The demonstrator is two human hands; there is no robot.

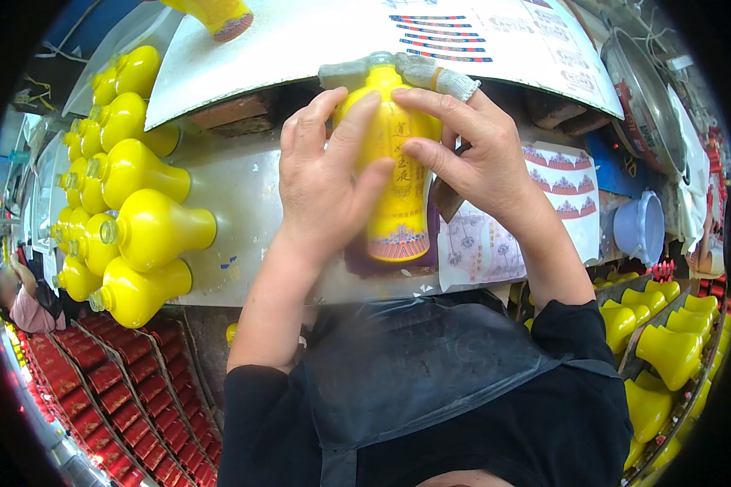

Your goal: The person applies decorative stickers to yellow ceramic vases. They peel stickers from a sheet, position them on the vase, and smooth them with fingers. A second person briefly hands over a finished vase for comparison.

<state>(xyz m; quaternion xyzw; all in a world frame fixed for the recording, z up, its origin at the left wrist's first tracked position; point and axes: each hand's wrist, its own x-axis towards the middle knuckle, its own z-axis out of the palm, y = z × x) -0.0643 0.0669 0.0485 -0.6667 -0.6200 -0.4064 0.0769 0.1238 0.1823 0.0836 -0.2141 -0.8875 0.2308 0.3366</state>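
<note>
Brightly lit white raised board (300, 36) above a pale grey worktable (248, 215), blue surface (105, 20) at upper left.

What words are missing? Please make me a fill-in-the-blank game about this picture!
1. The left hand and right hand are over a bottle coloured mainly ____.
2. That bottle's neck points ____ from the person's body.
3. On the metal table, plain bottles are piled to the person's ____.
4. The patterned items in rows at the picture's lower left are coloured mainly ____.

Missing words: yellow; away; left; red.
</note>
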